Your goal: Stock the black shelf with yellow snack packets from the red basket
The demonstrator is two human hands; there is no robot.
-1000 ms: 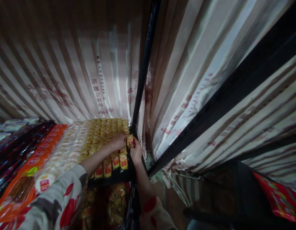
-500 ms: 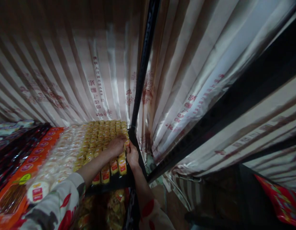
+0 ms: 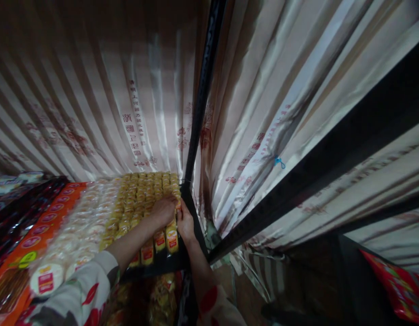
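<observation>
Working a small yellow packet (image 3: 178, 204) in among its neighbours looks to be the step in hand, near the right edge of the black shelf (image 3: 154, 269); the packet sits between the two hands, at the column closest to that edge, about midway between the back corner by the black post (image 3: 203, 86) and the front edge. The right hand (image 3: 185, 224) appears to pinch it from the outer side, thumb and fingers drawn together; the left hand (image 3: 164, 210) reaches over the yellow rows (image 3: 140, 192) with its fingers bent against or just beside the packet, though whether they grip it cannot be told, as the fingertips are partly hidden; dim light blurs the contact as well. Nearer the front edge, a packet with a red label (image 3: 172, 239) lies in the same column; to the left of the yellow rows lie white round packets (image 3: 90, 203). The next move, as I judge it, calls for lining the packet up with that column, easing the fingers off gently, and keeping the wrists clear of the neighbouring packets.
</observation>
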